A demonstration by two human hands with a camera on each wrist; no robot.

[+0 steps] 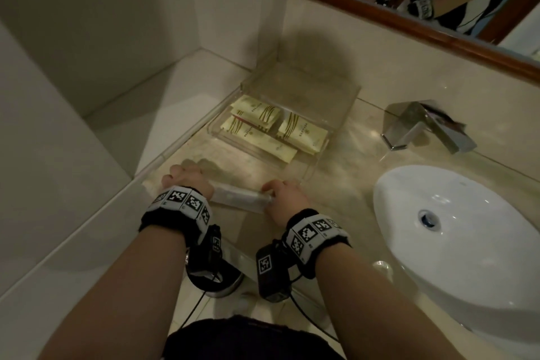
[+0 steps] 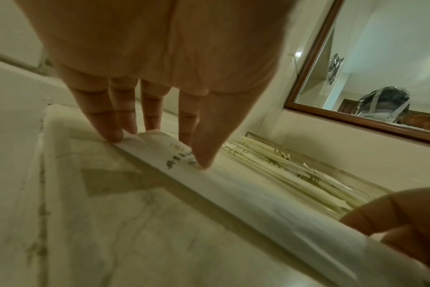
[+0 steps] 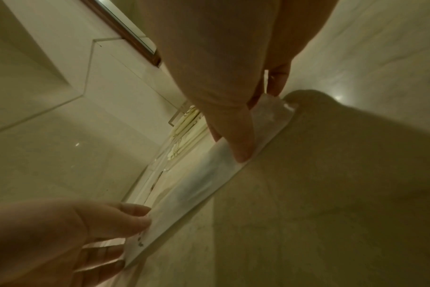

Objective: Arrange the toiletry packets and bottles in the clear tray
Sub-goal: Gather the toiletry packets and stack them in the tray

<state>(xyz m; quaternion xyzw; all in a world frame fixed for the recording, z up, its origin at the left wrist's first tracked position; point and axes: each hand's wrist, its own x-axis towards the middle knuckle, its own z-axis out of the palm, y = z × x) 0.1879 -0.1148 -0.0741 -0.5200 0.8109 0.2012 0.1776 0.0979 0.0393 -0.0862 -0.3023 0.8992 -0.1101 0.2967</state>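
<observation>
A long white and clear packet [image 1: 239, 196] lies crosswise near the counter's front edge, held at both ends. My left hand [image 1: 182, 180] pinches its left end, thumb and fingertips on the printed part [image 2: 179, 155]. My right hand [image 1: 285, 194] pinches the right end, thumb pressed on top [image 3: 243, 153]. Just behind stands the clear tray [image 1: 309, 172], with several pale yellow packets [image 1: 257, 123] lying flat in its lower level. Its upper shelf [image 1: 301, 79] looks bare. I see no bottles.
A white basin [image 1: 455, 242] sits to the right, with a chrome faucet [image 1: 423, 126] behind it. A wood-framed mirror [image 1: 409, 17] hangs on the back wall. A tiled ledge [image 1: 117, 155] borders the counter on the left, beside the tray.
</observation>
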